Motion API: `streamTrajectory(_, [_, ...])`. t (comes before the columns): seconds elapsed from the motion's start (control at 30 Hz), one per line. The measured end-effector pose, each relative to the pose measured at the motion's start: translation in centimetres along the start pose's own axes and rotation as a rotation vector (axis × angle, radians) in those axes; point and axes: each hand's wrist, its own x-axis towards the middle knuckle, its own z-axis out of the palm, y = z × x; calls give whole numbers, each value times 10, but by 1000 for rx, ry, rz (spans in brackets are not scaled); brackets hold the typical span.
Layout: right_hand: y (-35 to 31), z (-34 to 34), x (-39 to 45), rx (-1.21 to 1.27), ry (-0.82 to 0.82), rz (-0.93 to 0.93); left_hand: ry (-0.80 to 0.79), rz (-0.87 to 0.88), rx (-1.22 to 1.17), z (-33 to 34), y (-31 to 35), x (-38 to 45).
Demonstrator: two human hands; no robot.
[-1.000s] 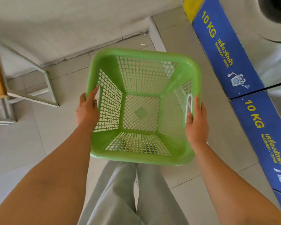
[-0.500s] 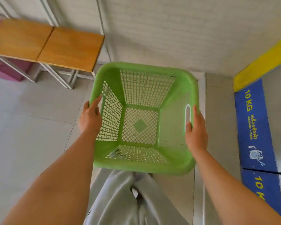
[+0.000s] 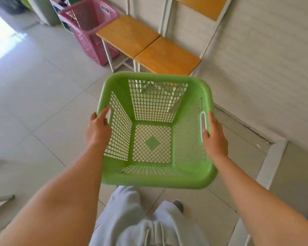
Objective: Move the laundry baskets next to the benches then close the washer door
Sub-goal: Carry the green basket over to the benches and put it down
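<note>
I observe the left hand (image 3: 98, 129) and right hand (image 3: 214, 137) clamped on opposite rims of the empty green basket (image 3: 155, 180), held above the floor. A pink basket (image 3: 89, 20) stands beside the wooden benches (image 3: 149, 48) ahead.

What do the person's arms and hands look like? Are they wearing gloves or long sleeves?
No gloves and no long sleeves. The left hand and the right hand are bare, and both forearms are bare all the way to the picture's edge. No watch, ring or bracelet shows. Lower down you can see light grey trousers with a drawstring.
</note>
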Motion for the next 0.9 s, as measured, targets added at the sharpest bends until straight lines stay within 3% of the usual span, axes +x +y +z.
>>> streamTrajectory(0.47, [-228, 119, 99, -34, -80, -246, 94, -188, 13, -116, -124, 169])
streamTrajectory(0.9, [-433, 203, 270, 5, -109, -350, 149, -288, -19, -187, -142, 407])
